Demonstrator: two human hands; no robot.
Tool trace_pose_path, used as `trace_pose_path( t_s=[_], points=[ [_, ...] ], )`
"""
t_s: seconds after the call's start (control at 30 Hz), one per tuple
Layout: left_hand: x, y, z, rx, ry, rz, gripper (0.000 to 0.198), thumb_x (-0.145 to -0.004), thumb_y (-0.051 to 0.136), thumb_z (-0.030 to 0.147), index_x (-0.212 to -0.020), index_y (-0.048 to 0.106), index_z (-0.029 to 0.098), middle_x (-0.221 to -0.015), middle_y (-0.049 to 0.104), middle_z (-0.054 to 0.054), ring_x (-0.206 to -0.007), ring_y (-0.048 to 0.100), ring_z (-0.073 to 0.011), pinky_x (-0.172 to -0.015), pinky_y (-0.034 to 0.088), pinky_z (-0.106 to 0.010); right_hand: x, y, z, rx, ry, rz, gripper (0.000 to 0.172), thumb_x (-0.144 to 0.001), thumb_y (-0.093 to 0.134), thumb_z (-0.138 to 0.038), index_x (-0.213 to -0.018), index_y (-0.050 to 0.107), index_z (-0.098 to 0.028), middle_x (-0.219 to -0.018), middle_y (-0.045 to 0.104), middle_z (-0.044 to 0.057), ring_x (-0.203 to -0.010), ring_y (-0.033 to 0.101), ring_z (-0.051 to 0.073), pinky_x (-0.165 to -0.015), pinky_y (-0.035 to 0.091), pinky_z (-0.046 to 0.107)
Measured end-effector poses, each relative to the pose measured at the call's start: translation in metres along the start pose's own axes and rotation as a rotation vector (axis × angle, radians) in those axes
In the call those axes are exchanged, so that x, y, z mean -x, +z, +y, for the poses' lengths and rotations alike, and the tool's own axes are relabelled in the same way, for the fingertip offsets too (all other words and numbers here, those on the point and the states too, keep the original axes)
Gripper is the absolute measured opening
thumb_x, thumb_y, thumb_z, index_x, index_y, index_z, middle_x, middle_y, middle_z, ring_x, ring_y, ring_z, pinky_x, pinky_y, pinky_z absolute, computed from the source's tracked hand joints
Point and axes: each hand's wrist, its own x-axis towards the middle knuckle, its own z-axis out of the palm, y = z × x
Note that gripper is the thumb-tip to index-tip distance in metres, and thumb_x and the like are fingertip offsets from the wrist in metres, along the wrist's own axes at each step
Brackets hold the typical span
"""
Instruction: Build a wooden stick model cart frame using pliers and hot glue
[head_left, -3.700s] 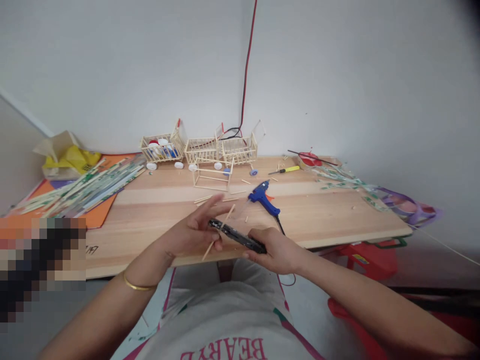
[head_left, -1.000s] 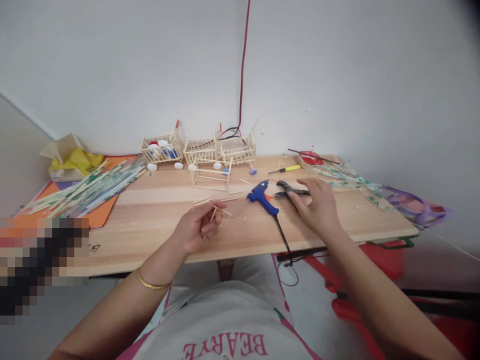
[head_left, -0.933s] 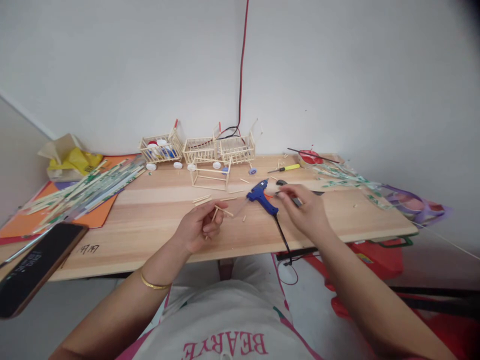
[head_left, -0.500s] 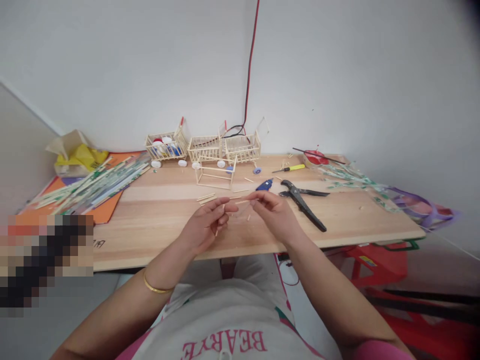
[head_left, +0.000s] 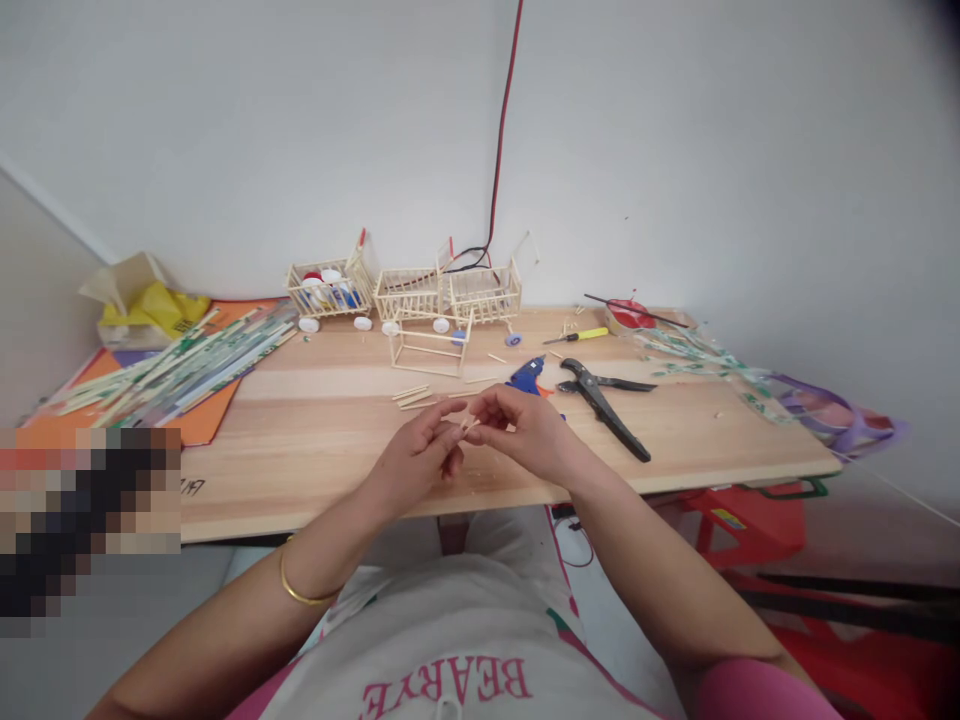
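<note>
My left hand [head_left: 420, 448] and my right hand [head_left: 525, 430] meet above the near middle of the wooden table. Their fingertips come together in pinches on a short, pale wooden stick [head_left: 469, 424], which is mostly covered by the fingers. Just beyond lies a small bundle of cut sticks [head_left: 412, 396]. Behind that stands an open box-shaped frame of sticks [head_left: 427, 362]. A blue glue gun [head_left: 527, 374] lies past my right hand, partly hidden by it. Black-handled cutters [head_left: 607, 405] rest to its right.
Stick-built model carts [head_left: 330, 290] line the wall, the left one loaded with small items. A yellow-handled screwdriver [head_left: 585, 336] and a red round container [head_left: 630, 315] are at the back right. Long sticks and strips [head_left: 180, 370] cover an orange sheet at left. Green-white wrappers [head_left: 697, 355] spread at right.
My right hand has moved left and slightly nearer, so both hands' fingertips now meet at the stick. The glue gun shows more fully. The view has shifted a little.
</note>
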Motion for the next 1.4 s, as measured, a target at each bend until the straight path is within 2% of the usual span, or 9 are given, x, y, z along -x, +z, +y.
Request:
trace_pose_path(
  t_s=[0.17, 0.27, 0.43, 0.63, 0.83, 1.07, 1.17, 1.27, 1.4],
  points=[
    [0.004, 0.001, 0.000, 0.037, 0.004, -0.085, 0.040, -0.086, 0.052, 0.035, -0.123, 0.045, 0.021, -0.083, 0.063, -0.004, -0.052, 0.052, -0.0078, -0.049, 0.042, -0.021, -0.002, 0.001, 0.006, -0.247, 0.050, -0.097, 0.019, -0.075, 0.064, -0.032, -0.086, 0.058, -0.017, -0.064, 0.058, -0.002, -0.061, 0.055, 0.010, -0.061, 0.044, 0.025],
    [0.005, 0.004, 0.003, 0.106, -0.030, -0.069, 0.042, -0.085, 0.052, 0.035, -0.123, 0.044, 0.020, -0.086, 0.061, -0.004, -0.056, 0.055, -0.0097, -0.053, 0.046, -0.024, -0.001, 0.006, 0.010, -0.300, 0.036, -0.066, 0.021, -0.075, 0.066, -0.034, -0.086, 0.063, -0.016, -0.068, 0.059, 0.000, -0.062, 0.054, 0.010, -0.062, 0.046, 0.026],
    [0.004, 0.004, 0.002, 0.160, -0.003, -0.019, 0.043, -0.083, 0.056, 0.032, -0.122, 0.046, 0.017, -0.074, 0.057, 0.000, -0.050, 0.044, -0.0055, -0.047, 0.034, -0.018, 0.005, 0.015, 0.010, -0.123, -0.070, 0.097, 0.020, -0.079, 0.062, -0.035, -0.089, 0.069, -0.019, -0.089, 0.066, 0.005, -0.072, 0.058, 0.013, -0.067, 0.048, 0.028],
    [0.003, 0.003, 0.001, 0.088, 0.043, -0.011, 0.039, -0.084, 0.054, 0.033, -0.118, 0.047, 0.016, -0.076, 0.059, -0.001, -0.050, 0.037, -0.0054, -0.048, 0.029, -0.020, 0.007, 0.016, 0.005, -0.012, -0.113, 0.093, 0.019, -0.085, 0.053, -0.031, -0.087, 0.070, -0.022, -0.069, 0.063, 0.001, -0.072, 0.060, 0.015, -0.072, 0.048, 0.029],
    [0.003, 0.002, -0.004, 0.026, 0.017, 0.041, 0.039, -0.083, 0.055, 0.034, -0.116, 0.048, 0.014, -0.070, 0.058, 0.001, -0.051, 0.039, -0.0067, -0.049, 0.030, -0.021, 0.007, 0.017, 0.000, 0.170, -0.168, 0.103, 0.018, -0.085, 0.053, -0.029, -0.083, 0.069, -0.021, -0.072, 0.065, 0.003, -0.073, 0.059, 0.015, -0.072, 0.046, 0.030],
    [0.000, 0.000, 0.001, -0.030, 0.044, -0.055, 0.041, -0.084, 0.054, 0.033, -0.120, 0.048, 0.014, -0.072, 0.060, -0.001, -0.051, 0.039, -0.0064, -0.051, 0.032, -0.021, 0.001, 0.015, 0.008, -0.064, 0.037, -0.020, 0.018, -0.083, 0.055, -0.034, -0.080, 0.062, -0.018, -0.067, 0.061, 0.000, -0.065, 0.058, 0.012, -0.065, 0.046, 0.026],
    [0.000, -0.002, 0.003, 0.072, -0.004, -0.086, 0.038, -0.083, 0.055, 0.033, -0.117, 0.052, 0.014, -0.079, 0.062, -0.004, -0.059, 0.048, -0.0075, -0.059, 0.039, -0.022, -0.003, 0.012, 0.009, -0.116, 0.075, -0.035, 0.021, -0.081, 0.056, -0.037, -0.076, 0.061, -0.017, -0.063, 0.059, -0.002, -0.063, 0.057, 0.011, -0.064, 0.044, 0.025],
    [0.004, -0.005, 0.003, 0.195, -0.136, -0.049, 0.034, -0.081, 0.057, 0.036, -0.106, 0.058, 0.014, -0.087, 0.065, -0.007, -0.068, 0.058, -0.0108, -0.068, 0.046, -0.026, -0.007, 0.004, 0.010, -0.112, 0.115, 0.068, 0.023, -0.075, 0.061, -0.040, -0.076, 0.063, -0.017, -0.063, 0.058, -0.002, -0.059, 0.051, 0.010, -0.059, 0.040, 0.024],
    [0.011, -0.005, 0.003, 0.111, -0.274, 0.030, 0.023, -0.077, 0.059, 0.031, -0.089, 0.061, 0.011, -0.078, 0.066, -0.006, -0.061, 0.059, -0.0100, -0.064, 0.048, -0.025, -0.009, -0.005, 0.010, -0.088, 0.170, 0.159, 0.025, -0.072, 0.064, -0.041, -0.078, 0.065, -0.017, -0.063, 0.056, -0.003, -0.056, 0.045, 0.009, -0.054, 0.035, 0.023]
  ],
)
